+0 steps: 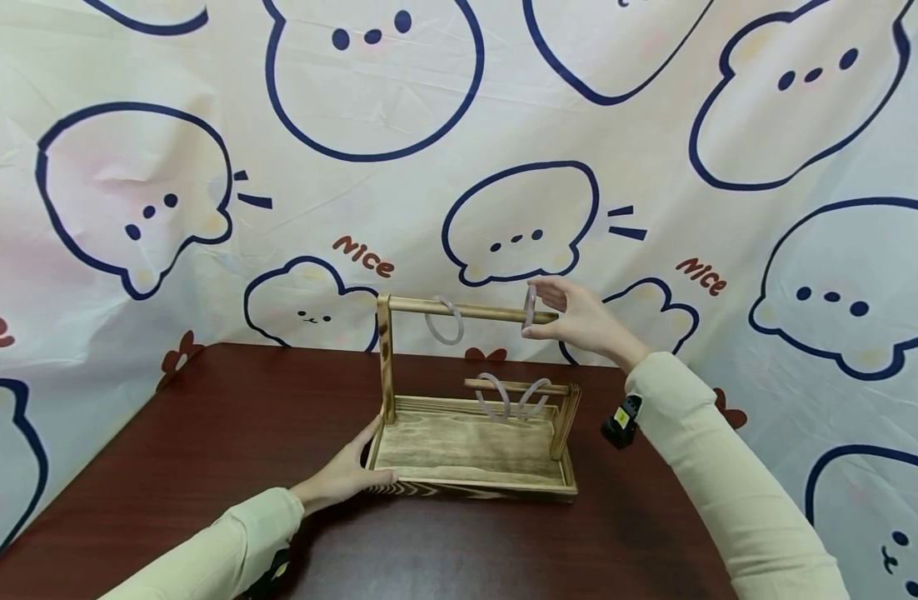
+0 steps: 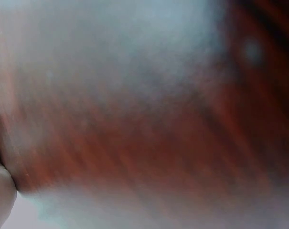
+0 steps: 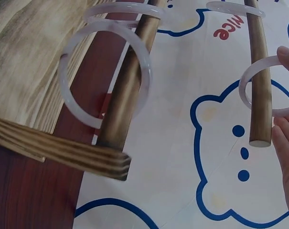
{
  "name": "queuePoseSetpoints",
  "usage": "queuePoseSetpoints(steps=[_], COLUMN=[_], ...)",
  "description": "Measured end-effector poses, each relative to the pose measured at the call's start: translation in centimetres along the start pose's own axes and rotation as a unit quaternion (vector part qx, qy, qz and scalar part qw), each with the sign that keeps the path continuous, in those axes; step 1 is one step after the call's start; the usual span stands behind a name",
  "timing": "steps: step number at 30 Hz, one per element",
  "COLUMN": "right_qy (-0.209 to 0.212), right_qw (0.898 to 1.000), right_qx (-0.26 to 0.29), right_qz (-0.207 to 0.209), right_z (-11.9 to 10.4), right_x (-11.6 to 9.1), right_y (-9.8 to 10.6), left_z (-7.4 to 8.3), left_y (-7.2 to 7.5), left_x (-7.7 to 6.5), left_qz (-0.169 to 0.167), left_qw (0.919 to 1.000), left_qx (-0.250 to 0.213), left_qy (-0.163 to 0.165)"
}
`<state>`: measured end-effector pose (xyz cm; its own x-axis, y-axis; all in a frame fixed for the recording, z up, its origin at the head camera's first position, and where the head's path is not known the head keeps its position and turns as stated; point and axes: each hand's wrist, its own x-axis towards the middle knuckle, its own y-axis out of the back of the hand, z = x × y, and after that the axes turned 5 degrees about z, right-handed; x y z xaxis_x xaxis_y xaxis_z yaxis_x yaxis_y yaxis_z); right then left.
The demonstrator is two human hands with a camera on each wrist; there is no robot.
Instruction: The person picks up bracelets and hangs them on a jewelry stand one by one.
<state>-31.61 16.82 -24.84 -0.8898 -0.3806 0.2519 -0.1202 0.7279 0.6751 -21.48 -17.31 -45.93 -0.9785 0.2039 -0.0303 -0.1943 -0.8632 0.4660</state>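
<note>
A wooden display stand (image 1: 459, 450) with a tray base and two rods sits on the table. My left hand (image 1: 342, 477) grips the tray's left end, thumb over the front edge. At the free end of the upper rod (image 1: 489, 312), my right hand (image 1: 586, 321) pinches a pale translucent bangle (image 3: 244, 86) between thumb and fingers; the rod tip pokes out past the ring. Another bangle (image 1: 460, 321) hangs farther left on that rod. Two more bangles (image 3: 65, 81) hang on the lower rod (image 3: 123, 102). The left wrist view is mostly blurred, with part of the hand (image 2: 2, 195) at its edge.
The dark red-brown table (image 1: 279, 417) carries the stand. Behind it hangs a white curtain (image 1: 399, 217) with blue cartoon outlines. The lower rod's upright (image 1: 566, 425) stands at the tray's right end, below my right hand.
</note>
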Motion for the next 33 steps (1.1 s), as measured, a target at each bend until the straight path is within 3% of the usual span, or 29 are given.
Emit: queuePoseSetpoints(steps=[17,33], right_qy=[0.058,0.053], right_qw=[0.998,0.994], right_qx=[-0.021,-0.079], right_qz=[-0.030,-0.063], right_z=[-0.7,-1.1], right_x=[1.7,2.5], right_y=[-1.9,-2.4], left_z=[-0.1,-0.3], left_y=[0.1,0.0], left_x=[0.0,0.1], left_qz=[-0.004,-0.003], left_qw=[1.0000,0.9999], left_qx=[-0.004,-0.012], left_qy=[-0.008,-0.006])
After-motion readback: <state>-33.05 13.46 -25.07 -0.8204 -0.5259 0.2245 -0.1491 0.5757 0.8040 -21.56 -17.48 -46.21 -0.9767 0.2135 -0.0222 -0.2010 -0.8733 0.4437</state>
